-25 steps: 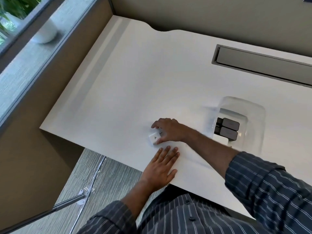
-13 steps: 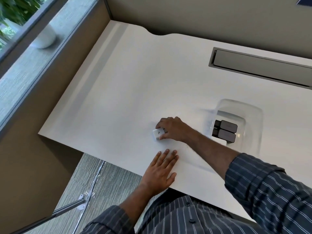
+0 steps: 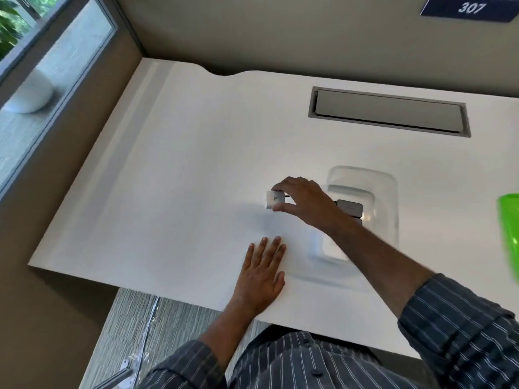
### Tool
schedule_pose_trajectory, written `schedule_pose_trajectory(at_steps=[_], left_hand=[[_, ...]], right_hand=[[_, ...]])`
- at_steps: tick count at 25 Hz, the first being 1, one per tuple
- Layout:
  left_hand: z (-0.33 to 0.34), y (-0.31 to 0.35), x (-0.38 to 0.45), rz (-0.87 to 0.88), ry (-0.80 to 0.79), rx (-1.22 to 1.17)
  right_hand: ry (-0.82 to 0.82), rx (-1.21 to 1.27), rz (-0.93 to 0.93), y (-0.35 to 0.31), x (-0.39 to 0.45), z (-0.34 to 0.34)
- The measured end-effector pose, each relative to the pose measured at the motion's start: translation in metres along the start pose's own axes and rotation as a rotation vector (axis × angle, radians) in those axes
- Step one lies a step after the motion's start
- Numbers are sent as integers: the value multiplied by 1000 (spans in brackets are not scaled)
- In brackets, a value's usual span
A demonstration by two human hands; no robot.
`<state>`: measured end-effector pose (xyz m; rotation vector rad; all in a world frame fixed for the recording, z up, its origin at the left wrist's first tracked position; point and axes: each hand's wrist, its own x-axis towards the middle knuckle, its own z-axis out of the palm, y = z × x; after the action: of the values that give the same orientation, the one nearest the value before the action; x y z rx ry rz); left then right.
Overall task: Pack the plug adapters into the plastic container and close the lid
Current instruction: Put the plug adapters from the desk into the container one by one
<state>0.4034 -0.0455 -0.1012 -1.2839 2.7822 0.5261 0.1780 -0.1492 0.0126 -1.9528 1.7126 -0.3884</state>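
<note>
Fingers [image 3: 280, 189] and thumb of the right hand [image 3: 304, 200] pinched on a white adapter [image 3: 273, 200], raised just above the desk [image 3: 182, 164], prongs pointing back toward the palm. Clear container [image 3: 389, 192] to the right of that grip, close behind the wrist, nearer this hand than the other. Left hand [image 3: 262, 273] flat on the desk, fingers straight, holding nothing. Small white block with a grey triangle mark on its face. Dark adapter [image 3: 350, 207] already inside. Green lid [image 3: 509, 237] at the far right edge, probably.
</note>
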Motion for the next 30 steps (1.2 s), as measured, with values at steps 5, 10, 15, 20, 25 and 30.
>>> schedule_pose_trajectory(at_steps=[5,10,15,20,25,30], left_hand=[[-11,2,49,19,15,6],[-17,6,83,33,47,-8],[-18,12,107,-3,85,-30],[-13,12,115,-11,111,-7],[-9,9,115,-8,129,9],[-6,7,115,-5,143,14]], right_hand=[[176,62,112,29,-33,-37],[281,60,210,69,-68,-67],[312,5,339,107,-97,-81],[269,-68,374,124,-106,-78],[122,-326,362,122,-79,-67],[25,-381,378,121,-50,-52]])
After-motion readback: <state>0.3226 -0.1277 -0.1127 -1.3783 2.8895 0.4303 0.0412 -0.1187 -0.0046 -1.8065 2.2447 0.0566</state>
